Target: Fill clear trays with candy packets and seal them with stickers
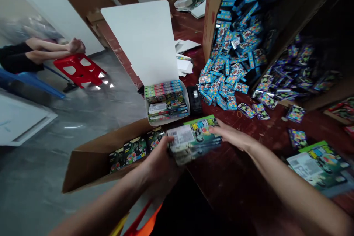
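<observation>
Both our hands grip a stack of flat printed packs point(197, 142) above the dark red table point(221, 180), just in front of the open white box point(169, 120). Our left hand point(159, 158) clasps the near left corner, thumb by the white label; its other fingers are mostly hidden. Our right hand point(233, 135) holds the right end, fingertips on the upper face; we cannot tell how it grips beneath. Upright rows of packs point(167, 105) fill the front of the white box, its lid raised. Left of the stack we see a cardboard carton point(88, 169) holding dark packs point(135, 151); beyond it to the right, blue packets point(224, 84) spill from a large carton point(211, 18).
</observation>
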`<state>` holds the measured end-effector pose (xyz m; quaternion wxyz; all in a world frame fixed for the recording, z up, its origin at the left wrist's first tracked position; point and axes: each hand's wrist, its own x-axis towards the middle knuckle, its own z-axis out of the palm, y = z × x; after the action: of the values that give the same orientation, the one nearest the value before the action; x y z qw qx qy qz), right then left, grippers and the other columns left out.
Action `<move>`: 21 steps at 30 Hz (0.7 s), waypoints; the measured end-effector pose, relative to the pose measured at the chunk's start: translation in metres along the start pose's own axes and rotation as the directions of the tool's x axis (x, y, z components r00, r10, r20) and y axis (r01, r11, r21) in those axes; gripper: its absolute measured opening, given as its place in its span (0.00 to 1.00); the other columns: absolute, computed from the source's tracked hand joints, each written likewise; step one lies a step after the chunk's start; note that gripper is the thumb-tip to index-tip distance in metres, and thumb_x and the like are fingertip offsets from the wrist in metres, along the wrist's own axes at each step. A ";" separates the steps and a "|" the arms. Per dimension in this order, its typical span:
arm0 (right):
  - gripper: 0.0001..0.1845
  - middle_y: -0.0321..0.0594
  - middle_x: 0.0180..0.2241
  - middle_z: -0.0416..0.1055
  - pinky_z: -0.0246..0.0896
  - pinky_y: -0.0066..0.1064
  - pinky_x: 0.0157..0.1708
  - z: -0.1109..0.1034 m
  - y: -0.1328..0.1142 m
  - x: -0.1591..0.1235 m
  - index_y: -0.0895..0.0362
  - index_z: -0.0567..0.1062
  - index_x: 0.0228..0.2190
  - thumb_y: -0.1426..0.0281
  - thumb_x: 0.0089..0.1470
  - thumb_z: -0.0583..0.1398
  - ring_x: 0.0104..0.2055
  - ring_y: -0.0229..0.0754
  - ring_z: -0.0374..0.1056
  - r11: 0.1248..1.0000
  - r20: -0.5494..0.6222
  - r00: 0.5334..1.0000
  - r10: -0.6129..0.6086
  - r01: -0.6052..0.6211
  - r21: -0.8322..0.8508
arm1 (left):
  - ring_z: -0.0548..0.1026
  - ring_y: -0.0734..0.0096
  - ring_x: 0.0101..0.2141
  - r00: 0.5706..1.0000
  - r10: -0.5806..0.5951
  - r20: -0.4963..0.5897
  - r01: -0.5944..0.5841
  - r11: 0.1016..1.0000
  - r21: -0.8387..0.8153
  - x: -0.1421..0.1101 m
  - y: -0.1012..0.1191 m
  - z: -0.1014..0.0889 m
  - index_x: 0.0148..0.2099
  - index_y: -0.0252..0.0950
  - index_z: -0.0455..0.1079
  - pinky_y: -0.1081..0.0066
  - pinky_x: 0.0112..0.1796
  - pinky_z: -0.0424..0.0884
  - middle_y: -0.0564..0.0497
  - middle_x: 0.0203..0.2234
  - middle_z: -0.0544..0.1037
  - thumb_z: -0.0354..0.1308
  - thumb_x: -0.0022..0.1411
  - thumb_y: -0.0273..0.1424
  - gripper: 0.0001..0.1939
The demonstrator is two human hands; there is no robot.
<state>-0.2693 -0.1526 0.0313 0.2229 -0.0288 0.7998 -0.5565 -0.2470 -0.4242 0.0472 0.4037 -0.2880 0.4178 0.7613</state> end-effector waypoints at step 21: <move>0.65 0.52 0.69 0.54 0.52 0.59 0.63 -0.007 0.000 -0.040 0.52 0.53 0.70 0.36 0.39 0.65 0.68 0.69 0.54 0.720 0.207 0.960 -0.186 0.277 -0.636 | 0.81 0.61 0.38 0.937 -0.344 0.057 0.346 0.938 -0.032 -0.004 -0.018 0.003 0.58 0.26 0.67 0.67 0.42 0.77 0.34 0.44 0.78 0.50 0.64 0.60 0.41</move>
<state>-0.2358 -0.1345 0.0460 0.1778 -0.2411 0.9183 -0.2589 -0.2299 -0.4172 0.0447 0.5351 -0.3458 0.3348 0.6943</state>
